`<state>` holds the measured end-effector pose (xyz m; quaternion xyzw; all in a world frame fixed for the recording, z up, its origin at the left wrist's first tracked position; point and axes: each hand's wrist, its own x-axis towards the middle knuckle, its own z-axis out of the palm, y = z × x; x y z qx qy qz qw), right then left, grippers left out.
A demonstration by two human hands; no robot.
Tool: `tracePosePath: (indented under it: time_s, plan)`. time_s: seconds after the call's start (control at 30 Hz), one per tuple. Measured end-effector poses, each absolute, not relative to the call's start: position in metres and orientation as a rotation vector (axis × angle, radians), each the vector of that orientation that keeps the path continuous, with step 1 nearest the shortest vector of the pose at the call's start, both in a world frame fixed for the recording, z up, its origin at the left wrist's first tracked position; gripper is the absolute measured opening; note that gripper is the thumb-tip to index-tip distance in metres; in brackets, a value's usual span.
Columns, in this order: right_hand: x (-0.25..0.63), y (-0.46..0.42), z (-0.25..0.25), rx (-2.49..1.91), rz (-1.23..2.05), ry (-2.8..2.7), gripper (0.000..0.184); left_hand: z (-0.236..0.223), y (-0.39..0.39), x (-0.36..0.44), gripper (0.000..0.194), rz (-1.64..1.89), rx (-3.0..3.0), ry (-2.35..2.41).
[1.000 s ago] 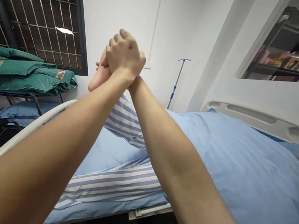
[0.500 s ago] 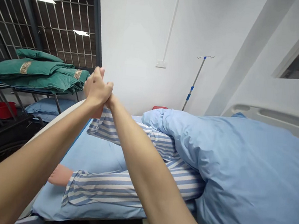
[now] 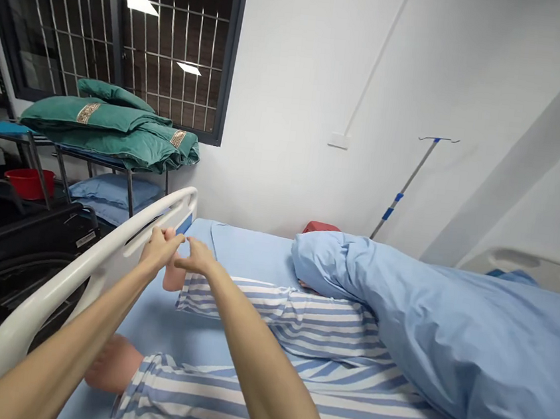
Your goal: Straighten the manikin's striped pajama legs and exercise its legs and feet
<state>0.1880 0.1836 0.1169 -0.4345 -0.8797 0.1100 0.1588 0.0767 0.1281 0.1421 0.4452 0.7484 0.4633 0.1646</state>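
Note:
Two legs in blue-and-white striped trousers (image 3: 269,308) lie on the bed, with bare feet sticking out at the left. At the far foot (image 3: 173,278), my left hand (image 3: 159,250) is closed around the upper part near the toes. My right hand (image 3: 198,257) is just to the right, over the ankle, with thumb and fingers apart; whether it touches the skin I cannot tell. The near foot (image 3: 116,364) rests on the sheet below my left forearm. A light blue quilt (image 3: 400,302) covers the upper legs and beyond.
A white footboard (image 3: 106,244) curves along the bed's left end. Beyond it stand a black wheelchair (image 3: 21,242), green folded bedding (image 3: 118,132) on a rack and a red basin (image 3: 30,183). An IV pole (image 3: 402,189) rises behind the bed, near a red object (image 3: 321,227).
Both hands and the far leg have come down from a raised position to the bed. My right hand has loosened from around the ankle. The view has turned left.

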Motion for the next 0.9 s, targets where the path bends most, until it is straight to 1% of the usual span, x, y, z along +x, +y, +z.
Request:
tracePosePath:
  time_s: [0.07,0.13,0.23,0.33,0.5,0.63,0.73,0.8,0.9]
  plan:
    - [0.203,0.193,0.092,-1.396,0.287,-2.613,0.067,0.119,0.135,0.066,0.045,1.308,1.23,2.1]
    - [0.212,0.2,0.067,-1.519,0.285,-2.68,0.06,0.104,0.139,0.059,0.043,1.288,1.214,2.097]
    - [0.204,0.202,0.034,-1.581,0.354,-2.716,0.049,0.091,0.145,0.053,0.043,1.254,1.198,2.093]
    - [0.182,0.2,0.015,-1.586,0.419,-2.707,0.053,0.077,0.151,0.045,0.045,1.195,1.165,2.108]
    - [0.154,0.204,0.008,-1.499,0.545,-2.567,0.065,0.063,0.163,0.037,0.05,1.208,1.152,2.071]
    - [0.151,0.214,0.01,-1.362,0.661,-2.353,0.066,0.072,0.171,0.041,0.05,1.275,1.185,2.03]
    - [0.152,0.216,0.008,-1.346,0.699,-2.312,0.066,0.071,0.173,0.044,0.048,1.301,1.193,2.046]
    - [0.153,0.214,0.003,-1.371,0.691,-2.355,0.067,0.061,0.171,0.042,0.048,1.256,1.158,2.091]
    - [0.157,0.202,-0.007,-1.386,0.552,-2.429,0.072,0.039,0.163,0.038,0.049,1.152,1.101,2.126]
